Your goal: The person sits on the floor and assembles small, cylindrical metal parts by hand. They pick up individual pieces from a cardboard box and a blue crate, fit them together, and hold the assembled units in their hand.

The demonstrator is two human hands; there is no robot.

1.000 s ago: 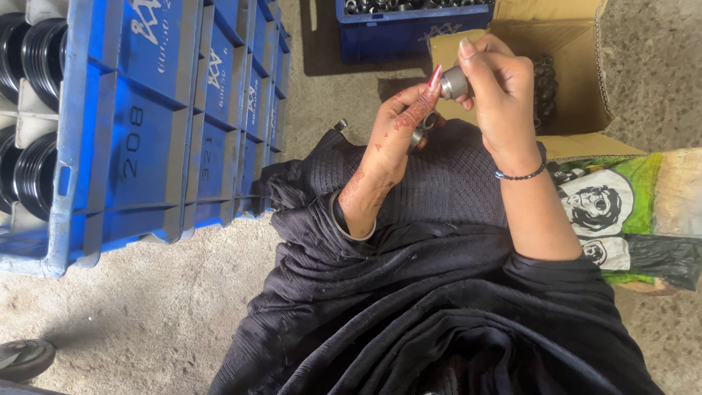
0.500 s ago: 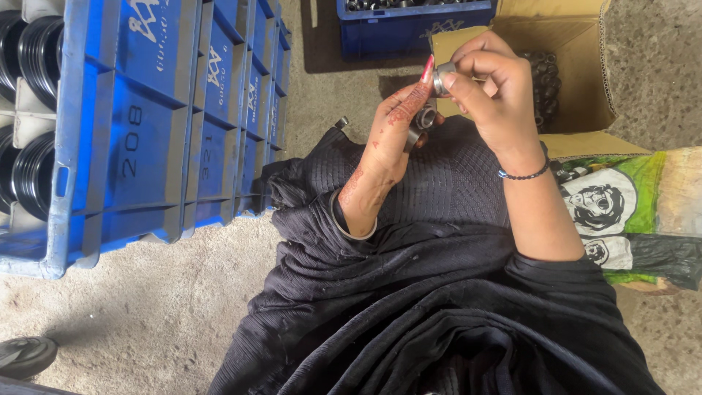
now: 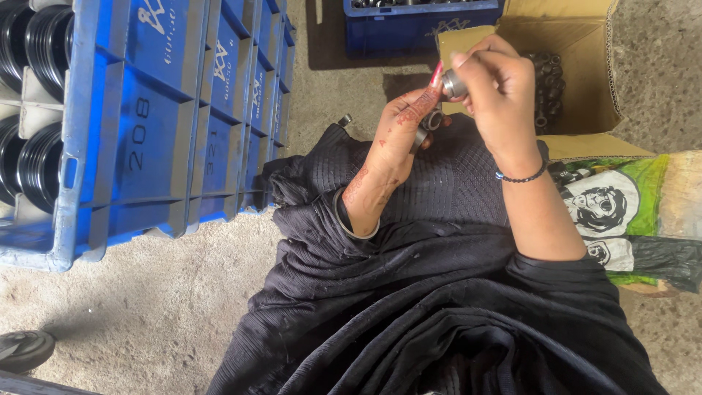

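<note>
You are working in even, soft daylight, bright enough to read surfaces without harsh glare. Dark shadow pools behind the open brown cardboard box (image 3: 578, 73) and beside the stacked blue plastic crates (image 3: 168, 124), whose sides bend slightly toward the frame's left edge. Your black ribbed fabric garment (image 3: 439, 292) stays sharp; the fingertips (image 3: 468, 62) look slightly soft.

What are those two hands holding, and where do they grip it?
The right hand pinches a small grey metal cylinder by its rear end, fingers wrapped around it. The left hand cups dark metal rings against its fingers.
</note>
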